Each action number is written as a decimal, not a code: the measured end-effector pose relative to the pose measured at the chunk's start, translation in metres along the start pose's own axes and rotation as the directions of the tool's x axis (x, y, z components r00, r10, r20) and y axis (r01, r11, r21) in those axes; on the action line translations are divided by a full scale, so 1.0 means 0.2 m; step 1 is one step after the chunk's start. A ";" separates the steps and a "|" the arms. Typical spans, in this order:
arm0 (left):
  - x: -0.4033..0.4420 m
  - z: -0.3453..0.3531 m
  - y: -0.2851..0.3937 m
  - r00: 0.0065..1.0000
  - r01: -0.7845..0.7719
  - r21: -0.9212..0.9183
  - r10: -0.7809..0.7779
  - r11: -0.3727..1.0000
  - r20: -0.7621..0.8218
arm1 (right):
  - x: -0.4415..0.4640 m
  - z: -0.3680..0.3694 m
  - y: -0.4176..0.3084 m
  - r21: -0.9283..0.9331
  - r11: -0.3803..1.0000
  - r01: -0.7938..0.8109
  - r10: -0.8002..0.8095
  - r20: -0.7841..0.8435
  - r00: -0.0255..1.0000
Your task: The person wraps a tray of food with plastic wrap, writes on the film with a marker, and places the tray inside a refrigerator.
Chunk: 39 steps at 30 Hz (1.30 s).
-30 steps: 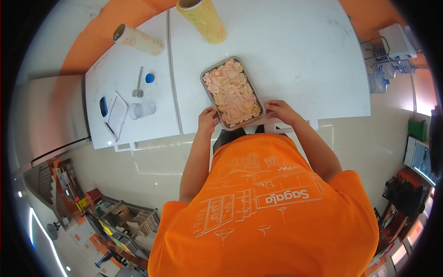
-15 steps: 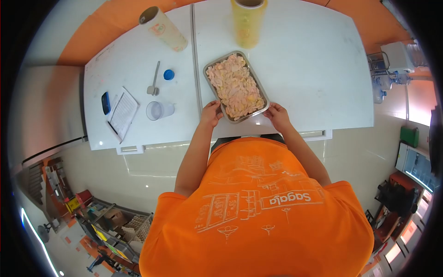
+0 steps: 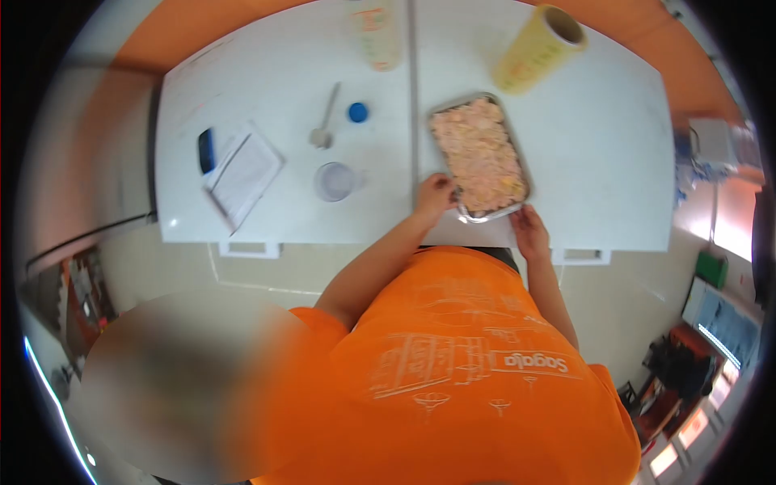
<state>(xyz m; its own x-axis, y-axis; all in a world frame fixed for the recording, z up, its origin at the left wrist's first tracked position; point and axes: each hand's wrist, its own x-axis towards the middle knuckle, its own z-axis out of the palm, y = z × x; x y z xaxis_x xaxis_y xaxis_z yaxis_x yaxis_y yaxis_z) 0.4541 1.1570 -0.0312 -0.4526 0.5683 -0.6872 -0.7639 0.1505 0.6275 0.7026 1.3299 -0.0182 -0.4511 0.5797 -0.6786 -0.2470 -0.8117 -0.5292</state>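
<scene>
A metal tray (image 3: pixel 491 217) lies at a slant on the white table, just right of its seam. Pale pinkish pieces of raw meat (image 3: pixel 478 153) fill it, chicken by the look. My left hand (image 3: pixel 437 196) has its fingers closed on the tray's lower left edge. At the lower right corner, my right hand (image 3: pixel 530 231) grips the rim, its fingertips partly hidden by the tray. Beyond the tray, a yellow roll (image 3: pixel 537 50) of what looks like wrap stands upright. Another pale roll (image 3: pixel 377 36) stands across the seam, cut off by the view's top edge.
Left on the white table (image 3: pixel 602 174) are a clear cup (image 3: pixel 334 182), a blue cap (image 3: pixel 357 112), a grey scoop (image 3: pixel 321 137), a paper sheet (image 3: pixel 245 178) and a dark blue phone-like object (image 3: pixel 207 150). A large blurred rounded shape (image 3: pixel 182 388) covers the lower left.
My view has swung, so the table and everything on it appear farther right. Both hands stay at the tray. The blurred shape has come into the lower left.
</scene>
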 end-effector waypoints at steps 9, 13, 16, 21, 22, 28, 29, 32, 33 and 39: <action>-0.15 -0.09 0.11 0.968 -0.246 0.630 0.216 0.737 0.125 | 0.15 -0.05 -0.12 -0.291 0.957 0.010 -0.051 -0.132 0.990; -0.33 -0.13 0.17 0.952 -0.284 0.685 0.115 0.671 0.283 | 0.08 -0.20 -0.37 -0.382 0.919 0.093 -0.180 -0.199 0.963; -0.23 -0.30 0.09 0.940 -0.322 0.724 0.116 0.611 0.320 | 0.15 -0.35 -0.55 -0.474 0.843 0.253 -0.381 -0.196 0.903; -0.06 -0.43 0.13 0.950 -0.309 0.688 0.180 0.657 0.255 | 0.21 -0.29 -0.54 -0.630 0.730 0.264 -0.542 -0.297 0.786; -0.04 -0.42 0.15 0.958 -0.286 0.665 0.181 0.690 0.224 | 0.22 -0.27 -0.48 -0.672 0.714 0.198 -0.507 -0.301 0.808; 0.28 0.27 0.36 0.957 -0.257 0.534 0.135 0.805 0.258 | 0.06 -0.31 -0.30 -0.796 0.584 0.162 -0.446 -0.148 0.883; 0.33 0.36 0.39 0.960 -0.217 0.527 0.081 0.822 0.268 | 0.00 -0.19 -0.31 -0.418 0.897 0.141 -0.302 -0.349 0.887; 0.33 0.59 0.39 0.977 -0.136 0.576 0.014 0.806 0.212 | -0.09 -0.18 -0.37 -0.121 0.975 0.184 -0.203 -0.171 0.964; 0.41 0.61 0.37 0.979 -0.116 0.577 -0.005 0.808 0.204 | -0.09 -0.19 -0.39 -0.095 0.968 0.231 -0.240 -0.102 0.965; 0.13 1.13 0.08 0.991 -0.049 0.437 -0.010 0.898 0.132 | -0.48 -0.78 -0.84 -0.098 0.965 0.243 -0.254 -0.125 0.959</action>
<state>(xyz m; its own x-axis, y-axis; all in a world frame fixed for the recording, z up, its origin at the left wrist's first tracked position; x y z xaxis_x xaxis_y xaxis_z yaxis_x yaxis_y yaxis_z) 0.5349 1.3572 0.0446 -0.3798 0.6688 -0.6392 -0.4629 0.4608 0.7572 0.9206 1.4214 0.0559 -0.2624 0.7711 -0.5801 -0.2637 -0.6356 -0.7256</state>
